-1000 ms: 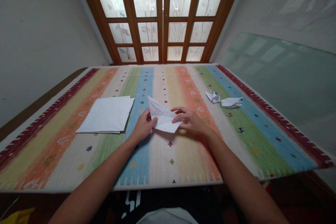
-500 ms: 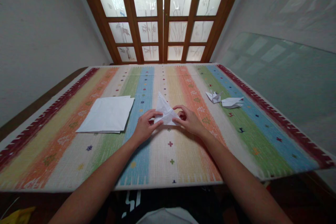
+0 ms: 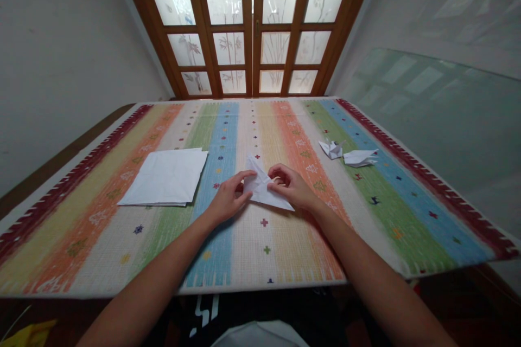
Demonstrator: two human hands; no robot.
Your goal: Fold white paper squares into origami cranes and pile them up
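Observation:
A partly folded white paper [image 3: 264, 191] lies near the middle of the striped tablecloth [image 3: 285, 238], with one point toward the doors and another toward me. My left hand [image 3: 228, 195] pinches its left side, fingers pressed together on the fold. My right hand [image 3: 291, 185] grips its right side with curled fingers. Both hands rest low over the cloth, close together.
A stack of flat white sheets [image 3: 166, 178] lies to the left. Two small folded paper figures [image 3: 330, 149] [image 3: 359, 158] sit at the right. Wooden doors with frosted panes [image 3: 252, 21] stand beyond the table's far edge. A glass pane [image 3: 439, 119] leans at the right.
The paper has been folded narrower and turned flatter onto the cloth. Both hands drew closer together over it, and its near point now reaches toward me.

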